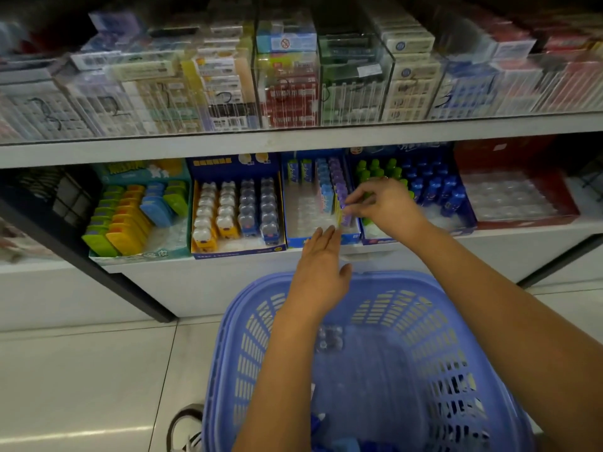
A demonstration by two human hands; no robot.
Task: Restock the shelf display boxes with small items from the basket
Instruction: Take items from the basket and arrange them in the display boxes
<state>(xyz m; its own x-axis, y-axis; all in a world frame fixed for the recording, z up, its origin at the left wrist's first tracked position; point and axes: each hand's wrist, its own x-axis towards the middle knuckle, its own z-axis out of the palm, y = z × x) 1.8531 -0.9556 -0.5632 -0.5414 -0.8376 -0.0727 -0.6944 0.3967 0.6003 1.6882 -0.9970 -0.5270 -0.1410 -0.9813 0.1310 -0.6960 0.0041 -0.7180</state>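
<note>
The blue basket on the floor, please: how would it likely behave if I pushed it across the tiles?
It would probably slide easily, as the basket rests on glossy tiles. It is likely light: slotted thin plastic walls, and only a few small packs visible inside. The walls may flex slightly under a push.

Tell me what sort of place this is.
Probably a small shop's aisle: a shelf of open display boxes holding small packaged goods, clear bins of barcoded packs above, and a blue shopping basket.
</note>
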